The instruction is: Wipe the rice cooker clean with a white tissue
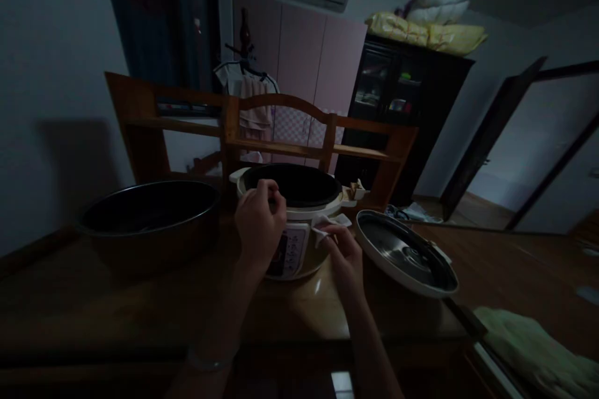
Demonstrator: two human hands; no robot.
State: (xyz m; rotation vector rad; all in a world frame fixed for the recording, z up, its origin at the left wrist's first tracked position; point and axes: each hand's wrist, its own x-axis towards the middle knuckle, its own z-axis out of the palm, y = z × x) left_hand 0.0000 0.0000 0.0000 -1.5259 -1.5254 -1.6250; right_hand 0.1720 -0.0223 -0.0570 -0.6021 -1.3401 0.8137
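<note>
Cloth [322, 222], white, is pinched between thumb and fingers by the right hand [345, 252]; whether fabric or tissue cannot be determined. It is located ahead of that grip and slightly toward the left, on the front of the cooker [297, 249], just under the rim. Its longer spread is seen to run roughly side to side, along the line of the tabletop's [140, 305] front edge. Contact between cloth and cooker appears likely but cannot be confirmed. The right hand is noted as the nearer of the two.

The left hand [261, 215] is held over the left front of the cooker's rim, fingers curled inward; whether anything is pinched there cannot be told. Part of the rim is hidden by it.

The cooker is placed between the front and back edges, uncovered. A dark pot [154, 243] is set toward the left edge, apart from the cooker. The lid [407, 255] is laid near the right edge, close beside the right hand, by which room on that side is judged to be limited. The back edge is bounded by a wooden rack [281, 148].
</note>
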